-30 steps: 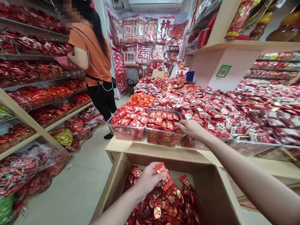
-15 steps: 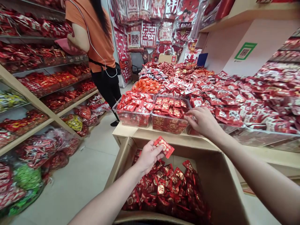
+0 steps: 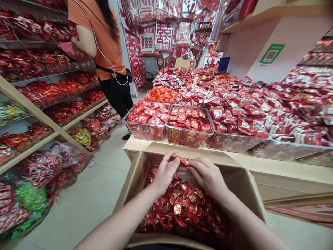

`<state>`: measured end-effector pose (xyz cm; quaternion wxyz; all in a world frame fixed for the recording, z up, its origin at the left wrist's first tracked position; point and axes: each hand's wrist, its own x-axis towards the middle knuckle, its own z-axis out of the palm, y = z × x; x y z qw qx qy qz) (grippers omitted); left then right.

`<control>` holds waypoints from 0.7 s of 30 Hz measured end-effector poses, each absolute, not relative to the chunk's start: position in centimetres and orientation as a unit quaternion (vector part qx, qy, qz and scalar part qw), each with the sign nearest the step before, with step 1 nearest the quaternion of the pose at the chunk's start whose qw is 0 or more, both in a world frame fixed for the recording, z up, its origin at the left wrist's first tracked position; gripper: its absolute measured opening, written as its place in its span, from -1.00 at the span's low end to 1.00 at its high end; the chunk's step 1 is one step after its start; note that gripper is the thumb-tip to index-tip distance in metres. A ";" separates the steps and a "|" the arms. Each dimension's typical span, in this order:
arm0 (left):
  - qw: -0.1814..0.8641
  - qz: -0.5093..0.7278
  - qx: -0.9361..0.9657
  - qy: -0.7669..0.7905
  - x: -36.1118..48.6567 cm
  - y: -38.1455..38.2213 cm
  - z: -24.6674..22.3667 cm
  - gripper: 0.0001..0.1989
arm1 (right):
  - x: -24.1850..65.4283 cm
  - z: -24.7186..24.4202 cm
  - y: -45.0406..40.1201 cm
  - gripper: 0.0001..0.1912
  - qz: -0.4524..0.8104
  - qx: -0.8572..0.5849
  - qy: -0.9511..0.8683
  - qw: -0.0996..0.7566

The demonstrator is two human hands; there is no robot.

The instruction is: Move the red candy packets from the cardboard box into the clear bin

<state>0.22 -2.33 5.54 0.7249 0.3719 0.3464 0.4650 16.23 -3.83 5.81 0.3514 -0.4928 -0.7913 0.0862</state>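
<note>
Red packet [image 3: 185, 161] is held above the cardboard box [image 3: 239, 180], its long axis running nearly left to right, one end toward each hand, the right end dipping slightly. The left hand [image 3: 166, 171] grips its left end, index finger extended; the right hand [image 3: 208, 175] pinches the other. Which face points up is unclear. Just beyond, a clear tub [image 3: 189, 138] stands on the counter [image 3: 286, 172].

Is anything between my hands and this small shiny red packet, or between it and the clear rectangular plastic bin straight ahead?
Nothing visible: your left hand and right hand both touch the small shiny red packet. Toward the clear rectangular plastic bin, the far edge of the brown cardboard box lies in between.
</note>
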 end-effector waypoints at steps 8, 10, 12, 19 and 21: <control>0.713 0.491 0.343 0.365 0.5 -2.2 5.9 -0.59 | 16.2 4.8 -4.0 -0.73 0.217 -0.498 -0.680 0.492; 0.703 0.502 0.339 0.373 0.7 -2.2 5.8 -0.60 | 16.0 4.7 -4.0 -0.71 0.377 -0.502 -0.567 0.533; 0.703 0.497 0.348 0.371 0.9 -2.2 5.6 -0.61 | 15.6 4.6 -4.2 -0.72 0.512 -0.488 -0.468 0.529; 0.668 0.474 0.442 0.366 0.7 -2.4 5.5 -0.56 | 15.4 4.8 -4.2 -0.77 0.550 -0.486 -0.459 0.501; 0.646 0.454 0.493 0.366 0.4 -2.3 5.6 -0.53 | 15.7 4.7 -4.0 -0.76 0.518 -0.484 -0.492 0.506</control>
